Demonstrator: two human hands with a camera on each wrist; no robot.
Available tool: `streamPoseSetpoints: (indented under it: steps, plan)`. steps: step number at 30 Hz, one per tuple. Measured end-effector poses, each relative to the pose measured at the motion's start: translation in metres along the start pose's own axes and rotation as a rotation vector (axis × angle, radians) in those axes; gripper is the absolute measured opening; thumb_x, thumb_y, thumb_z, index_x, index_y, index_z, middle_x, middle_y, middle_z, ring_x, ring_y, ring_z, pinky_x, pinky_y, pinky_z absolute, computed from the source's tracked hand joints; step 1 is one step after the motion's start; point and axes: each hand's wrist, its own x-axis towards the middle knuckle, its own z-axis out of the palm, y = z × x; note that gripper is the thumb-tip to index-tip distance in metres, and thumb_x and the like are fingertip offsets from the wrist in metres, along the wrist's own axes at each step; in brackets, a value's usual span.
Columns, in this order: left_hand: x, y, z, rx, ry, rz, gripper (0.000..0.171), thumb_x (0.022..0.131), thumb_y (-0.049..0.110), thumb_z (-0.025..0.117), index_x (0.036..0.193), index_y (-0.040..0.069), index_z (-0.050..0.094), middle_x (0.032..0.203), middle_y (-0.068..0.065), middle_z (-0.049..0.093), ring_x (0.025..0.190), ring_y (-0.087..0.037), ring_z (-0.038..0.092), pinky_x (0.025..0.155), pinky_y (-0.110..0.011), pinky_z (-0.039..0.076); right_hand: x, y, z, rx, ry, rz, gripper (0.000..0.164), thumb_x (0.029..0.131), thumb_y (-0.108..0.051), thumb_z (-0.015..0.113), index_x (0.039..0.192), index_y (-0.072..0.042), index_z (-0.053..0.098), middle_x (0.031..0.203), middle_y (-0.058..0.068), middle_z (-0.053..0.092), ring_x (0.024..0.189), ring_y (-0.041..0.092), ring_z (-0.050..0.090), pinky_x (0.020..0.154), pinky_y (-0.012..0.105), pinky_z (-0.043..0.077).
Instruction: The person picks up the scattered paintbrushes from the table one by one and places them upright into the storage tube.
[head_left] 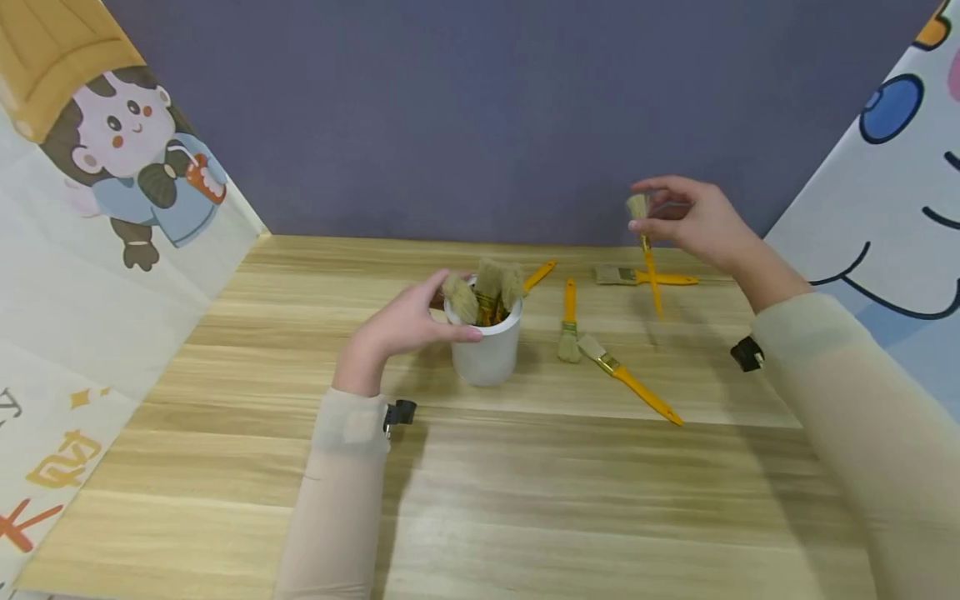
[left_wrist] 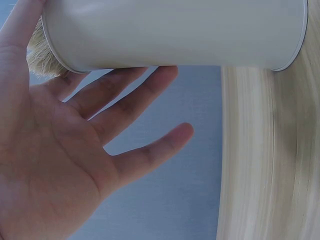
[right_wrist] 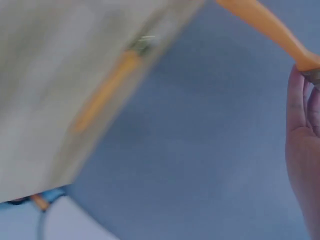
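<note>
My left hand point(head_left: 405, 323) holds a white cup point(head_left: 486, 360) near its rim, thumb on the near side and fingers round the far side. Several paintbrushes stand in the cup, bristles point(head_left: 489, 282) up. In the left wrist view the little finger point(left_wrist: 160, 145) is off the cup wall. Off to the right, my right hand point(head_left: 701, 221) pinches a paintbrush point(head_left: 656, 293) near its bristles, the orange handle hanging down above the table. In the right wrist view, this brush's handle point(right_wrist: 275, 32) shows at the top right.
On the wooden table point(head_left: 525, 500), a flat paintbrush point(head_left: 678, 280) lies crosswise below the right hand. Two more, an upright-lying brush point(head_left: 570, 308) and a slanted brush point(head_left: 637, 387), lie right of the cup. An orange handle point(head_left: 542, 273) shows behind it. A dark wall point(head_left: 480, 125) rises behind.
</note>
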Motion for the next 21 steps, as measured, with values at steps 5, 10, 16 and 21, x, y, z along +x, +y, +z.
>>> streamPoseSetpoints:
  steps: [5,10,16,21]
  plan:
    - [0.001,-0.001,-0.002,-0.003,-0.003,-0.002,0.095,0.078,0.055,0.092,0.158,0.035,0.043,0.146,0.003,0.063,0.139,-0.025,0.057,0.119,-0.055,0.045,0.0,-0.051,-0.003,0.177,0.038,-0.102,0.056,0.096,-0.026,0.081,0.148,-0.024,0.062,0.114,-0.004,0.056,0.104,0.002,0.071,0.078,0.017,0.062]
    - [0.001,-0.001,-0.003,-0.003,0.002,-0.006,0.095,0.077,0.056,0.093,0.156,0.035,0.044,0.145,0.003,0.063,0.139,-0.025,0.057,0.119,-0.055,0.045,-0.002,-0.094,0.01,0.369,0.07,-0.281,0.049,0.093,-0.008,0.082,0.139,-0.016,0.068,0.116,0.002,0.062,0.094,0.011,0.075,0.079,0.021,0.064]
    - [-0.001,0.0,-0.004,0.0,0.002,-0.011,0.094,0.077,0.056,0.093,0.155,0.033,0.046,0.144,0.004,0.063,0.138,-0.024,0.057,0.119,-0.055,0.045,-0.002,-0.135,0.041,0.459,0.075,-0.518,0.042,0.091,0.005,0.079,0.13,-0.008,0.07,0.108,0.004,0.067,0.092,0.015,0.074,0.081,0.022,0.064]
    - [-0.001,-0.003,-0.004,-0.022,-0.002,-0.001,0.094,0.078,0.056,0.093,0.156,0.034,0.045,0.145,0.003,0.063,0.139,-0.025,0.057,0.12,-0.058,0.044,-0.001,-0.158,0.067,0.364,0.107,-0.652,0.041,0.093,0.003,0.079,0.131,-0.005,0.067,0.102,-0.001,0.072,0.091,0.018,0.072,0.083,0.024,0.063]
